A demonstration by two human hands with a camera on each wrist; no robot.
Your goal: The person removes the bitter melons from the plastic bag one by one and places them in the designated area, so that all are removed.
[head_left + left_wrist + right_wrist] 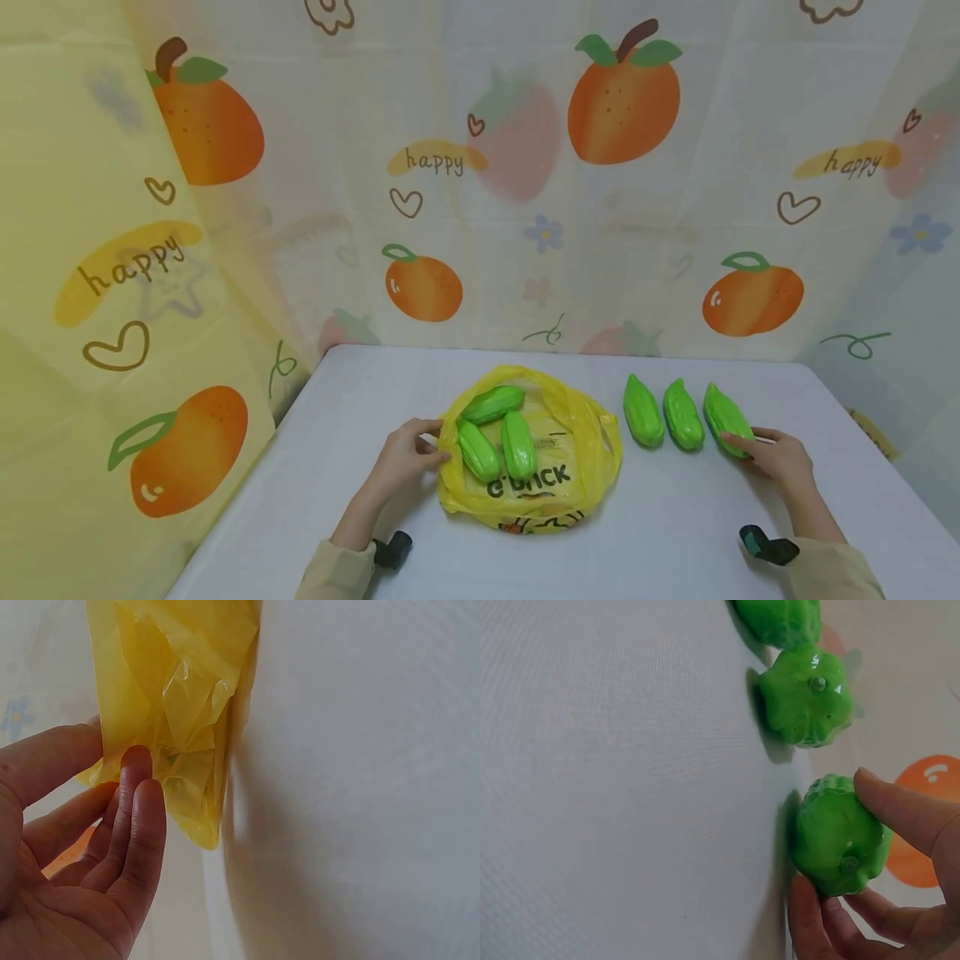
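Observation:
A yellow plastic bag [592, 492] lies open on the table, with several green vegetable-like pieces [519, 446] inside at its left. My left hand [405, 457] pinches the bag's left rim; in the left wrist view the hand [97, 847] has thumb and fingers at the yellow plastic [187, 712]. To the right of the bag, three more green pieces [683, 417] stand in a row. My right hand [776, 458] holds the rightmost one [724, 412]; in the right wrist view, thumb and fingers lie round this piece [840, 840], which is close against the table.
The white table [645, 542] reaches back to a fruit-patterned curtain [510, 250], with a yellow curtain [112, 250] along the left. Two neighbouring green pieces [806, 697] show above the held one in the right wrist view.

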